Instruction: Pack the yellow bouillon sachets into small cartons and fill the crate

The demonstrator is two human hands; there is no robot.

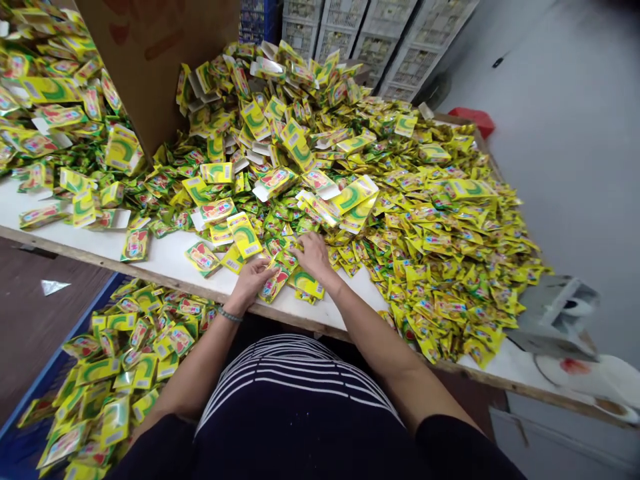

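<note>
The small box (274, 283) is at the near edge of the table (167, 259), with the left hand (249, 284) closed on its side. The right hand (314, 256) bends near its far end; I cannot tell if these fingers grip something. Other boxes (245, 235) and heaped packets (440, 240) crowd around, before a brown board (165, 60), and a blue crate (17, 453) stands below.

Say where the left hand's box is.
In the head view, the box is left of and below centre, by the edge of the table, between left hand and right hand.
</note>
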